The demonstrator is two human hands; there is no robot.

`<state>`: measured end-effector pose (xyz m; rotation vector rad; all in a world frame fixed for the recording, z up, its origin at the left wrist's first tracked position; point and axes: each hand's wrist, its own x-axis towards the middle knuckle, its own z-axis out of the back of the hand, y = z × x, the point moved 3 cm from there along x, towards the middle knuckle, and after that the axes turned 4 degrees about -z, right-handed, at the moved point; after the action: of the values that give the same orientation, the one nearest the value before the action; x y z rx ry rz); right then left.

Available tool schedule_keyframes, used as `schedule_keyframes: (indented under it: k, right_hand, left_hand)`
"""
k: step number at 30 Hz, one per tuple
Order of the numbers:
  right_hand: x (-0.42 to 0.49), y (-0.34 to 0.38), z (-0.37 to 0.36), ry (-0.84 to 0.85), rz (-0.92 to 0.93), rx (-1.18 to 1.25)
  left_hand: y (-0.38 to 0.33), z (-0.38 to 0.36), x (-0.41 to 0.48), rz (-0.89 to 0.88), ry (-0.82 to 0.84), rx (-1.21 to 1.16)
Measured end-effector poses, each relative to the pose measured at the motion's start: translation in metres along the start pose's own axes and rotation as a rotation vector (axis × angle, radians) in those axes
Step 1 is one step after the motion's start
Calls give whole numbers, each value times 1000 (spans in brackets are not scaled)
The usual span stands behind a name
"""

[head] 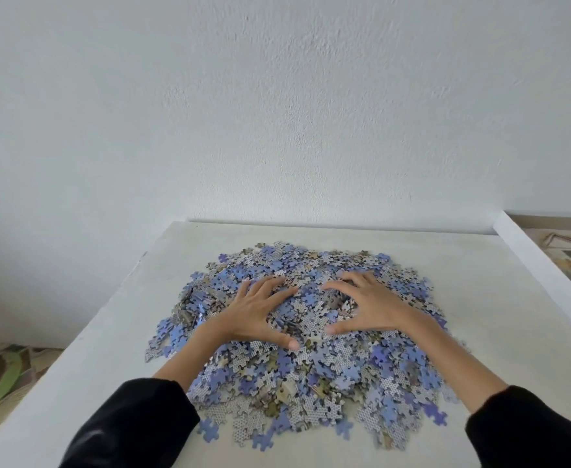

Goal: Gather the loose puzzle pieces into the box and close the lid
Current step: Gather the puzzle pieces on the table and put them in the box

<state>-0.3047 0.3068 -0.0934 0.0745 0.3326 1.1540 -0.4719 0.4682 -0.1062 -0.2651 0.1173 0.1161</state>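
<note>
Box (pixel 544 271) cut off, rt edge.

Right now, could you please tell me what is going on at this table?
A person in black sleeves has both hands on a big heap of loose puzzle pieces on the white table. The left hand and the right hand lie spread on top of the heap, thumbs pointing toward each other. No pieces are lifted. What looks like a white box wall stands at the table's right side.
</note>
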Motion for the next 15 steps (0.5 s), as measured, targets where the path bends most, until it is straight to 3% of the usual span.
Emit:
schedule_keyframes:
  k: [10,15]
  right_hand:
    - [1,5,6,179,0,-28]
    - [2,2,10,165,16,-13]
  left_hand:
    - [-4,5,3,-52,-86,88]
    - [-4,4,7,-81,-168,95]
